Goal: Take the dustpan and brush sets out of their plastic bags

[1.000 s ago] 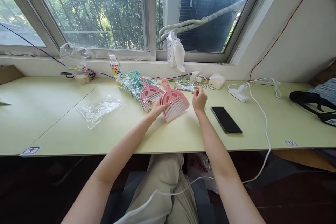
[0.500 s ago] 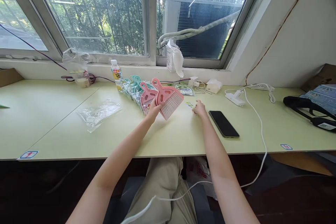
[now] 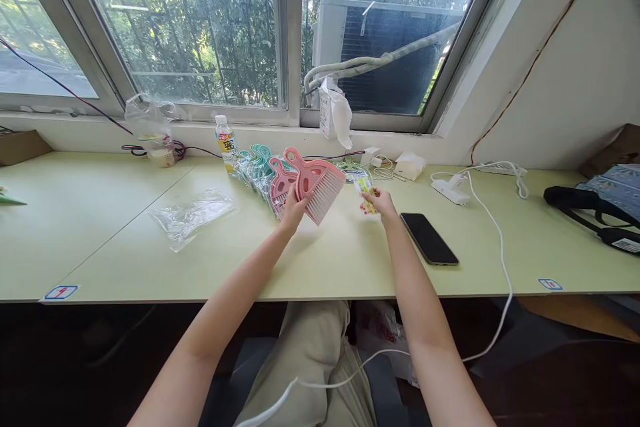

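My left hand (image 3: 294,211) is closed on a pink brush-and-dustpan set (image 3: 320,185), its bristles pointing down to the right. Close behind it on the left lies another pink set (image 3: 281,188), beside a row of green ones (image 3: 257,170) in clear wrapping. Between the fingers of my right hand (image 3: 381,203) is a small colourful card (image 3: 365,196), raised and facing me. The card's print is too small to read. A black phone (image 3: 429,239) lies just right of my right wrist.
A flat clear plastic bag (image 3: 193,215) lies on the left of the table (image 3: 125,260). At the back stand a bottle (image 3: 227,143) and a bagged cup (image 3: 161,150). A power strip (image 3: 450,189) with a white cable is on the right, near a black strap (image 3: 575,203).
My right hand has lifted the colourful card from the table, and it now stands more upright. My left hand still holds the pink set, which has tilted slightly.
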The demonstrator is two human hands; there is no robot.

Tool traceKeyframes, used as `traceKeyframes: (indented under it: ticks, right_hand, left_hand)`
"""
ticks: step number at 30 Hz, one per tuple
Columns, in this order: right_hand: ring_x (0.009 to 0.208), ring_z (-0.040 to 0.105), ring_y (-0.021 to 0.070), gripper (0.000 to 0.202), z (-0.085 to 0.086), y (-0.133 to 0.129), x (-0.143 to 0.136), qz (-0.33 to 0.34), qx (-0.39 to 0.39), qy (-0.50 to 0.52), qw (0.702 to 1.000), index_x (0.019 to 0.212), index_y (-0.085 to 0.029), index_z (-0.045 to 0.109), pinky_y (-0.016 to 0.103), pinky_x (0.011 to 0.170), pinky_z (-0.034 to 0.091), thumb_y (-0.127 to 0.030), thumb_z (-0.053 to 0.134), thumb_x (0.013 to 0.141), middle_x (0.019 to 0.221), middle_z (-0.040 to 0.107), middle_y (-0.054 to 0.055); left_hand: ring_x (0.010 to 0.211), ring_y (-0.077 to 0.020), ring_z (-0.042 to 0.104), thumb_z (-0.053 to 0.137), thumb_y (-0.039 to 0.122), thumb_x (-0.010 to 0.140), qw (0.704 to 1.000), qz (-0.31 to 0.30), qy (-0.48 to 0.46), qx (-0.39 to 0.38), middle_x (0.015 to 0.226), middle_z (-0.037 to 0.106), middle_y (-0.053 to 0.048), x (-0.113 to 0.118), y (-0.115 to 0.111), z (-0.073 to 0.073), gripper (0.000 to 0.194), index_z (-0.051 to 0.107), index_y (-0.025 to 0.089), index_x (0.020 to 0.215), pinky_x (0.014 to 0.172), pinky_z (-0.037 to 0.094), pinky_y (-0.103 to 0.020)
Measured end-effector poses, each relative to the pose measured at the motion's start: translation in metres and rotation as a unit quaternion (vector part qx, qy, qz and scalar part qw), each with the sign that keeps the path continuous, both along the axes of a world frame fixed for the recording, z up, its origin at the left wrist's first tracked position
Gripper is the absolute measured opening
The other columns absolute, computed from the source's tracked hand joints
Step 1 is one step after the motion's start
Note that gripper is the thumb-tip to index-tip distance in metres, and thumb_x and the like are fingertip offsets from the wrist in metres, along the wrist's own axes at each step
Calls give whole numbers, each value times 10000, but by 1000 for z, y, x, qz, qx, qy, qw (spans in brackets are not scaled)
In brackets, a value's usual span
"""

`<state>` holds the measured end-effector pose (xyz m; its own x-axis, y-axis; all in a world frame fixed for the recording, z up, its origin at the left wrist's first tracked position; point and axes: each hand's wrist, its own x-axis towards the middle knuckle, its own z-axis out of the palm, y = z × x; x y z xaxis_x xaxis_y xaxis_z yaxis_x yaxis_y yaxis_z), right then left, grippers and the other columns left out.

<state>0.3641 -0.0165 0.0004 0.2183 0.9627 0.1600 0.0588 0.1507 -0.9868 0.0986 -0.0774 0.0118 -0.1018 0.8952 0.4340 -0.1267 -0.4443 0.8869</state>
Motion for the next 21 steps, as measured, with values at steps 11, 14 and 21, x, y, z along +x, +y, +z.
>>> traceKeyframes:
  ticks: [11, 14, 21]
  right_hand:
    - [504, 494, 86, 257, 26, -48, -89, 47, 18, 236, 970, 740, -224, 568, 202, 421, 338, -456, 662, 684, 593, 570, -58]
    - [593, 554, 109, 288, 22, -46, -87, 55, 5, 240, 969, 792, -222, 619, 212, 485, 395, -452, 700, 638, 673, 635, -39]
    - [518, 529, 78, 407, 23, -44, -83, 85, -29, 166, 982, 827, -218, 658, 217, 454, 285, -415, 811, 506, 742, 681, -22]
  left_hand:
    - [1241, -249, 497, 717, 461, 774, 999, -15, -28, -35, 1299, 547, -86, 9, -6, -7, 661, 406, 274, 1327, 1069, 402, -455]
    - [1230, -246, 505, 723, 467, 765, 999, -5, -31, -21, 1300, 542, -93, 9, -7, -5, 676, 399, 257, 1320, 1072, 401, -440]
    - [1222, -242, 516, 728, 467, 764, 999, 23, -30, -29, 1304, 537, -87, 9, -9, -2, 700, 373, 276, 1337, 1054, 423, -426]
